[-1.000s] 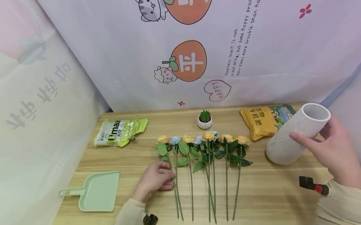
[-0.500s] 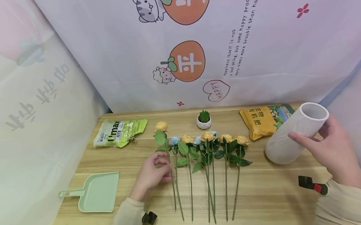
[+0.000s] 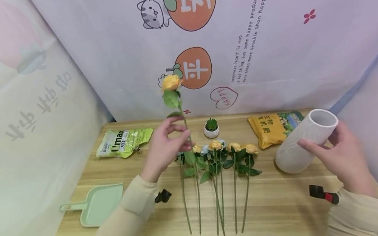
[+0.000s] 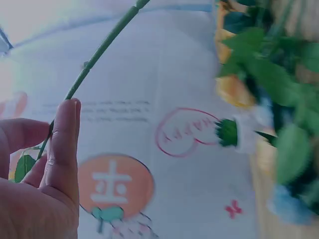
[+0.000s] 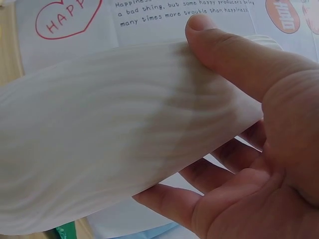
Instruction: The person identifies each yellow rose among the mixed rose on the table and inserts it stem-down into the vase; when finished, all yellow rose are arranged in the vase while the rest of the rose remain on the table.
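While yellow rose (image 3: 171,83) is pinched by stem in left hand (image 3: 164,145) and raised above table (image 3: 286,207), white vase (image 3: 305,141) is gripped tilted by right hand (image 3: 341,158) at right, base resting on table. Progress judged early: nothing seen inside vase, remaining roses (image 3: 218,157) laid in row at centre. Vase interior mostly hidden. Left wrist view blurred; only stem (image 4: 94,62) and fingers (image 4: 65,139) made out.

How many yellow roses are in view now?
5. One yellow rose is pinched by the left hand; four more yellow roses lie in the row on the table. The hand may hide others.
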`<state>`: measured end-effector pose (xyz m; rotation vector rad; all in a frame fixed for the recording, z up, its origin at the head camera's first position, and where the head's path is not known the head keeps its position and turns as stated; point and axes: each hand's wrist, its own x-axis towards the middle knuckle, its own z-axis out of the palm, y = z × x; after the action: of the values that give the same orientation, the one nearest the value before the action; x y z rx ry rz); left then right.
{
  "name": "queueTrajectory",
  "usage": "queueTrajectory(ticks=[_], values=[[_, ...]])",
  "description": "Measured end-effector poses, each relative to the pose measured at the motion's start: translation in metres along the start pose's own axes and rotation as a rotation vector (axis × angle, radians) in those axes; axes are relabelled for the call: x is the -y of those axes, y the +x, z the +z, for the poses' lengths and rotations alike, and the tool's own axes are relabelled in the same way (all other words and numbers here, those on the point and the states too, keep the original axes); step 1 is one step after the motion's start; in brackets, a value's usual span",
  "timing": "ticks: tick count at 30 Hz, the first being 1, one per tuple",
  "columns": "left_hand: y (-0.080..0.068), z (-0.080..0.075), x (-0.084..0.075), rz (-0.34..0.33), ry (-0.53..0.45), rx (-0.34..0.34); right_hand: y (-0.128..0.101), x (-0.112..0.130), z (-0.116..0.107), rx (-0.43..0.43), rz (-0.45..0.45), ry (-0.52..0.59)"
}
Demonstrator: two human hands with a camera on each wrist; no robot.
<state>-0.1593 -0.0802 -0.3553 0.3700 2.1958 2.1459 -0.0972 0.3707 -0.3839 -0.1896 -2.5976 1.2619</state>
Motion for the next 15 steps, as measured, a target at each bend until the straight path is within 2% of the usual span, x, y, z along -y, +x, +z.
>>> queueTrajectory(ticks=[5, 10, 15], values=[[0.027, 0.039, -0.032, 0.141, -0.066, 0.07, -0.001, -0.002, -0.001, -0.009, -0.015, 0.01], [0.047, 0.08, -0.055, 0.263, -0.14, 0.118, 0.0, -0.001, -0.001, -0.01, -0.023, 0.017], [0.065, 0.118, -0.071, 0.323, -0.258, 0.136, 0.0, 0.0, -0.001, -0.005, -0.012, 0.019]])
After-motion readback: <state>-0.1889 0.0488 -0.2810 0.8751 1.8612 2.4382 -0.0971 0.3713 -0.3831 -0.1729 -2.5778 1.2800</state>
